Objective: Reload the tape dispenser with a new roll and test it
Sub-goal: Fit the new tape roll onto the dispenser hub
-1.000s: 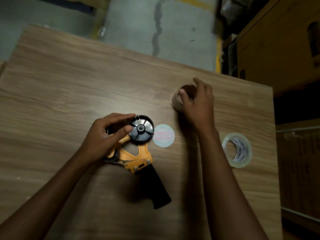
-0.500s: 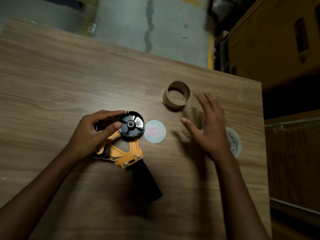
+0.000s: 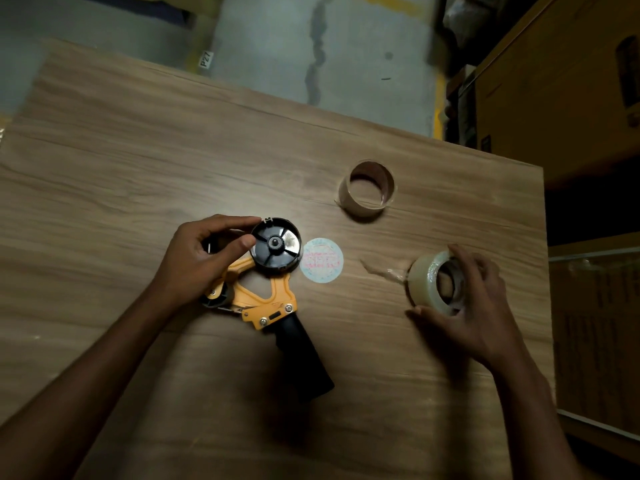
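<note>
An orange tape dispenser (image 3: 266,299) with a black handle lies flat on the wooden table (image 3: 138,161). Its black hub (image 3: 276,244) is bare, with no roll on it. My left hand (image 3: 201,261) pinches the dispenser's front end beside the hub. At the right, my right hand (image 3: 467,306) grips a clear new tape roll (image 3: 427,282), tilted up off the table, with a loose tail of tape trailing left. An empty brown cardboard core (image 3: 367,188) stands further back.
A round pale sticker (image 3: 321,260) lies on the table just right of the hub. The table's right edge runs close to my right hand. Cardboard boxes (image 3: 568,81) stand beyond it, and concrete floor shows behind the far edge.
My right hand let go of the empty core, swept right and took hold of the new roll, tipping it up. My left hand stayed on the dispenser.
</note>
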Motion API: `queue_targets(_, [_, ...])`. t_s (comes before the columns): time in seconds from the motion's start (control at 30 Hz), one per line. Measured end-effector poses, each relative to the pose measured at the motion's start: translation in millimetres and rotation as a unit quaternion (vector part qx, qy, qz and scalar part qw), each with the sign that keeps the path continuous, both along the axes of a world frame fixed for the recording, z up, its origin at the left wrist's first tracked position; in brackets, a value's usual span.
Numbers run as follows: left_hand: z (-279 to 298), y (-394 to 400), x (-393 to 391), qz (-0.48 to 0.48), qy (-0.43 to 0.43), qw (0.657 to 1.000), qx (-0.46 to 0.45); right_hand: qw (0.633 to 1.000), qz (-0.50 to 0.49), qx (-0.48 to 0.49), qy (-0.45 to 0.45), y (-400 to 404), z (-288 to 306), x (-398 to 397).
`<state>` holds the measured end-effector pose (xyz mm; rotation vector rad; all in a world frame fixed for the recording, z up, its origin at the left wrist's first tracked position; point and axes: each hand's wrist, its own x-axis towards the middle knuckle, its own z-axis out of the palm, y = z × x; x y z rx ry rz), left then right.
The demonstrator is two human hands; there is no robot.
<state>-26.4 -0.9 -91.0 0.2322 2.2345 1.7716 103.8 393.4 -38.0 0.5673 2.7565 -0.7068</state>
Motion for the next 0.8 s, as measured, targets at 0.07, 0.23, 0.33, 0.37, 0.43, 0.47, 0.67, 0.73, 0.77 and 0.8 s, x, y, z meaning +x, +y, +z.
queue_targets(0.07, [-0.6,0.1,-0.2,0.003,0.001,1.000,-0.004,0.998,0.038,-0.035,0.045,-8.4,5.4,-4.1])
queue_targets(0.23, [-0.5,-1.6,-1.6,0.001,-0.008,1.000,0.002,0.985,0.124,-0.106,0.064,-32.1,23.7,-31.3])
queue_targets(0.33, [1.2,-2.0,-1.8,0.001,-0.011,1.000,0.005,0.975,0.175,-0.117,0.074,-51.0,27.9,-52.9])
queue_targets(0.37, [1.7,-1.9,-1.6,0.001,-0.015,1.000,0.007,0.971,0.196,-0.117,0.076,-59.2,29.0,-61.0])
queue_targets(0.43, [2.3,-1.9,-1.7,0.002,-0.024,1.000,0.009,0.959,0.241,-0.121,0.082,-78.2,29.2,-78.5])
queue_targets(0.47, [2.3,-2.1,-1.9,0.003,-0.030,1.000,0.008,0.954,0.262,-0.123,0.082,-88.8,28.9,-87.6])
queue_targets(0.67, [6.3,-2.4,-5.3,0.019,-0.051,0.998,0.035,0.928,0.363,-0.076,0.050,-139.1,26.0,-123.1])
queue_targets(0.73, [9.8,-2.7,-6.3,0.014,-0.059,0.997,0.036,0.921,0.381,-0.067,0.044,-142.5,25.5,-126.4])
queue_targets(0.77, [11.1,-3.1,-7.2,0.007,-0.062,0.997,0.034,0.920,0.385,-0.067,0.039,-143.3,25.8,-127.4])
queue_targets(0.8, [11.9,-3.8,-8.5,-0.001,-0.065,0.997,0.031,0.919,0.387,-0.066,0.033,-144.3,26.7,-128.2])
